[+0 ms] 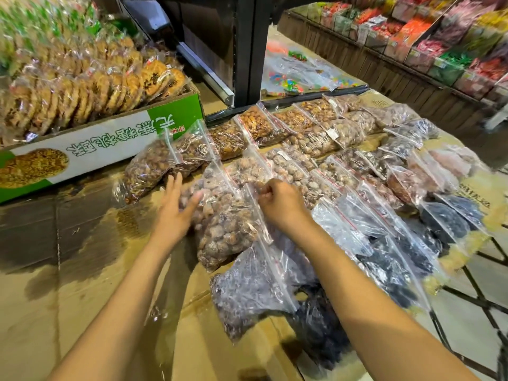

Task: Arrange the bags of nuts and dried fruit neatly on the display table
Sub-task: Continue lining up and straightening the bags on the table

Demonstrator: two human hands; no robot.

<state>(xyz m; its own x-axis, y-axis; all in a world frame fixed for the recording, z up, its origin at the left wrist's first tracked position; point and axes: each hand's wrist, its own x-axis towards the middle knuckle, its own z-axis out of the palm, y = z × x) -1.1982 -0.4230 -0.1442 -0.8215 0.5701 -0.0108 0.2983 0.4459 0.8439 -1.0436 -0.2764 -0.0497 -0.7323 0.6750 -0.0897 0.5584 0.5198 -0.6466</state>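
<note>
Several clear zip bags of nuts and dried fruit lie in rows on the cardboard-covered display table [90,284]. A bag of brown walnuts [225,224] lies in front of me. My left hand [176,207] rests flat against its left side, fingers spread. Pinched on that bag's right top edge is my right hand [277,202]. Just below it lies a bag of dark purple dried fruit [253,292]. A bag of reddish-brown nuts [148,171] leans at the left end of the rows. Bags of black dried fruit [445,218] lie to the right.
A green and white carton [110,144] filled with packed round biscuits stands at the back left. A black metal post [247,50] rises behind the rows. Shelves of colourful sweets [428,42] line the back right. The table's right edge drops to folding legs [478,298].
</note>
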